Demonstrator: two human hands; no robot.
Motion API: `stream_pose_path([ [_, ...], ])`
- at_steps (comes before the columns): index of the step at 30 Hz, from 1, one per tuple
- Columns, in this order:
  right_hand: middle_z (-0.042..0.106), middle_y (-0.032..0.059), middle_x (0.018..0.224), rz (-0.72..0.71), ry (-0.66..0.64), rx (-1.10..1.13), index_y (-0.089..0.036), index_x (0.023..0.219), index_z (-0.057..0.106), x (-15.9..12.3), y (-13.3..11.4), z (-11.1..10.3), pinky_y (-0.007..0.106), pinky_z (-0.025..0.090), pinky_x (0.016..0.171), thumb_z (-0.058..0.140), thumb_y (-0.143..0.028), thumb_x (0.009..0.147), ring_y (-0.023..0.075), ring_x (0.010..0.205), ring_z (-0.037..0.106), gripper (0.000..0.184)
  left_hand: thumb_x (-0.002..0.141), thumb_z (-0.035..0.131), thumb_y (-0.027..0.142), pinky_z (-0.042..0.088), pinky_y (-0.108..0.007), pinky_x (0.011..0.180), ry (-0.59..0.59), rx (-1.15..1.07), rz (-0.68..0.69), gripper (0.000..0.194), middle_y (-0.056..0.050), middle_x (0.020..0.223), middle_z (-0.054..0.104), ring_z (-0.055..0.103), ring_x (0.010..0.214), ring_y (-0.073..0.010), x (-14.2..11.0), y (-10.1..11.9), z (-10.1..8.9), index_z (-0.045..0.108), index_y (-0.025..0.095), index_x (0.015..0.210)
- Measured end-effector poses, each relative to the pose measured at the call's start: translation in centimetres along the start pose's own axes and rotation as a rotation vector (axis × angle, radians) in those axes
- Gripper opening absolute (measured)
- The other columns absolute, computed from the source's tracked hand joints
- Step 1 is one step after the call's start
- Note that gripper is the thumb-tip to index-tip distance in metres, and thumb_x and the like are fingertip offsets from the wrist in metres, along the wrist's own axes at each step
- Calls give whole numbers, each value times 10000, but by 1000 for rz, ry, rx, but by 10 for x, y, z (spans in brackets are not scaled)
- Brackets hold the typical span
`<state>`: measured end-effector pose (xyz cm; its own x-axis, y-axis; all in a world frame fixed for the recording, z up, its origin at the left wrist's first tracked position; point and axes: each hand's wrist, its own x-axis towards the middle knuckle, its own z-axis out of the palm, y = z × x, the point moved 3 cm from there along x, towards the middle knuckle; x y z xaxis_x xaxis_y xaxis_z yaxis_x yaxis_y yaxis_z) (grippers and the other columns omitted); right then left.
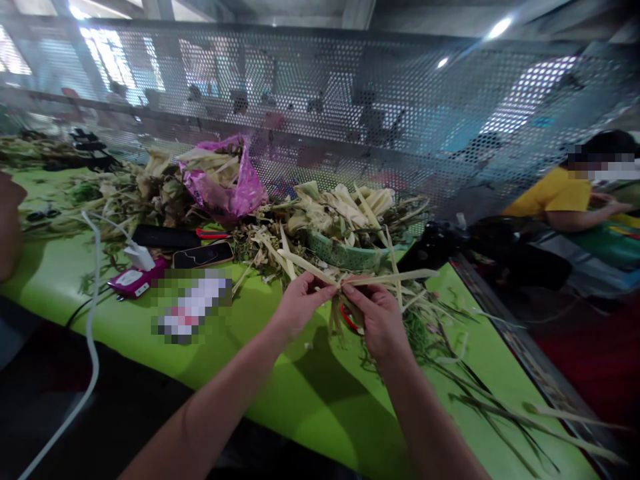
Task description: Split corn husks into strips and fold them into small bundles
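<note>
Pale dried husk strips (410,276) cross between my hands, just above the green tabletop (320,400). My left hand (299,303) pinches them between thumb and fingers near the crossing. Close beside it, almost touching, my right hand (377,317) has its thumb and fingers closed on the same strips. Under the right hand shows part of a red loop (350,319), perhaps a scissors handle. Just beyond the hands stands a green basket (340,253) heaped with dried husks (345,208). Loose green strands (416,330) lie right of my right hand.
Behind are a purple bag (225,193) of husks and a perforated screen (320,100). A phone (204,255), purple plug block (137,279) and white cable (94,313) lie left. Long stalks (520,413) cross the right edge. A person in yellow (565,190) sits far right.
</note>
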<state>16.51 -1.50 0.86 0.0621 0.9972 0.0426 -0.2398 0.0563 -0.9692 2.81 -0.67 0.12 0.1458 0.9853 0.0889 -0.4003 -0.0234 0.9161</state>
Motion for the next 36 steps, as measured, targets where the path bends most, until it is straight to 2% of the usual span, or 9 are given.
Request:
stream_pose_path([
  [4, 633, -20, 695, 2, 35, -7, -184, 797, 657, -3, -1, 2, 198, 443, 491, 805, -324, 630, 91, 549, 540, 264, 691, 713, 273, 425, -291, 781, 6, 19, 33, 223, -43, 797, 655, 562, 779, -143, 3, -3, 0, 644, 132, 849],
  [10, 648, -12, 738, -26, 50, 36, -191, 792, 659, -5, -6, 5, 225, 492, 587, 804, -319, 626, 111, 629, 590, 255, 703, 686, 232, 387, -232, 633, 70, 73, -35, 130, -2, 700, 599, 494, 646, -99, -1, 2, 1, 618, 138, 762],
  [15, 624, -6, 697, -13, -4, -50, -177, 793, 650, -1, -4, 1, 210, 463, 521, 811, -343, 620, 108, 582, 553, 289, 684, 715, 239, 389, -217, 620, -17, 11, -70, 176, -3, 713, 611, 501, 637, -90, -5, 9, 2, 653, 141, 817],
  [18, 593, -20, 643, -24, -27, -111, -188, 810, 646, 0, -2, -1, 217, 441, 492, 802, -373, 632, 113, 550, 532, 299, 634, 760, 250, 413, -228, 648, -24, -23, -93, 245, -9, 698, 626, 528, 651, -100, -4, 6, 1, 675, 139, 835],
  [24, 610, -4, 714, -115, -71, -247, -199, 826, 637, 0, -4, -1, 246, 451, 551, 763, -385, 682, 137, 621, 550, 267, 602, 763, 254, 450, -277, 737, -26, -5, -1, 216, -31, 729, 660, 570, 701, -128, 2, -4, -2, 689, 129, 762],
  [28, 616, 12, 732, -185, -81, -351, -188, 817, 647, -1, -5, 1, 255, 448, 583, 738, -396, 709, 147, 656, 548, 252, 648, 712, 253, 422, -253, 654, -6, 101, 56, 173, -29, 686, 638, 535, 652, -119, 1, -4, -2, 695, 114, 749],
  [32, 608, 5, 722, -180, -64, -358, -197, 831, 630, -2, -2, 2, 241, 423, 522, 723, -407, 727, 137, 608, 523, 252, 698, 661, 274, 339, -214, 538, 53, 199, 86, 165, 2, 610, 567, 453, 571, -87, 0, -4, -1, 679, 113, 730],
  [36, 604, -2, 725, -161, -51, -330, -201, 836, 616, -4, -2, 4, 233, 435, 521, 731, -396, 720, 137, 615, 528, 255, 696, 631, 248, 365, -216, 549, 115, 191, 85, 128, -2, 628, 577, 474, 588, -96, 0, -2, 0, 651, 123, 714],
])
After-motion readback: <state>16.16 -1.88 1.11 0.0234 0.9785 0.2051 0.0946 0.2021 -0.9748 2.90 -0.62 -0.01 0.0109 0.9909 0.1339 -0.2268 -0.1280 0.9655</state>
